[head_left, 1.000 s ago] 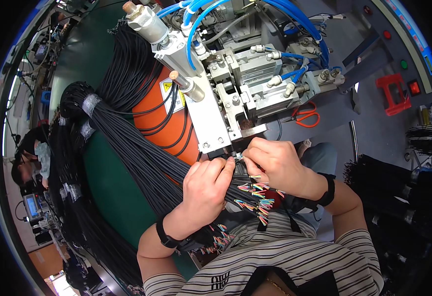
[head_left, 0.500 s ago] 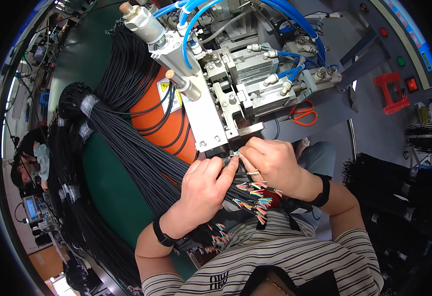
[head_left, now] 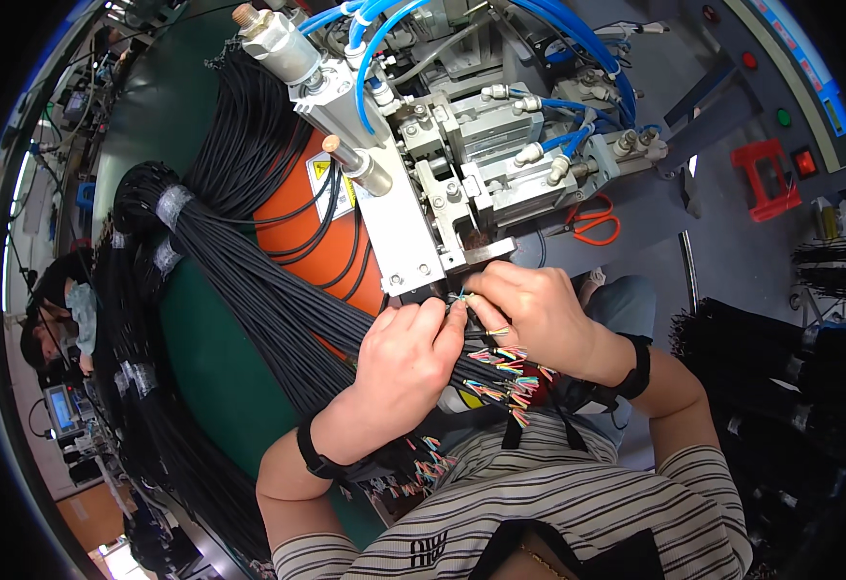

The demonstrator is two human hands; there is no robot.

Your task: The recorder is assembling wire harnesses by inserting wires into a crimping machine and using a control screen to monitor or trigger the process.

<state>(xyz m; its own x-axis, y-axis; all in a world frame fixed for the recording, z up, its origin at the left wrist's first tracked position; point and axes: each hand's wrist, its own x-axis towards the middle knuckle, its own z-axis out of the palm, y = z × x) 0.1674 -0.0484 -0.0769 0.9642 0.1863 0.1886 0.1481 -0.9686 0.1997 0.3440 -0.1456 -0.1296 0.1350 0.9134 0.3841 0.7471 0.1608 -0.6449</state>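
Wires first: your 2 hands meet just under the front of the grey machine [head_left: 461, 184], near the middle of the scene. Your left hand [head_left: 405, 362] has its fingers closed over a thick bundle of black cables [head_left: 278, 300], and your right hand [head_left: 529, 314] pinches a few thin stripped wire ends [head_left: 461, 295] between thumb and forefinger, right at the machine's mouth.

Judging by the way they sag and fan, the cables look light and limp singly, though the whole bundle is likely heavy and springy. The coloured wire tips [head_left: 510, 372] below your right hand look fine and easy to bend or fray, so take each cable by its black jacket just behind the stripped part, never by the bare ends.

Labels and signs: a small yellow and white warning sticker [head_left: 331, 179] sits on the orange drum [head_left: 321, 242] to the left of the machine. Grey tape bands [head_left: 173, 205] wrap the bundles at the far left. On the grey panel at the far right you have a red button [head_left: 749, 60], a green button [head_left: 783, 117] and a red square switch [head_left: 805, 161]. Orange-handled scissors [head_left: 597, 220] lie on the worktop [head_left: 732, 261] right of the machine.
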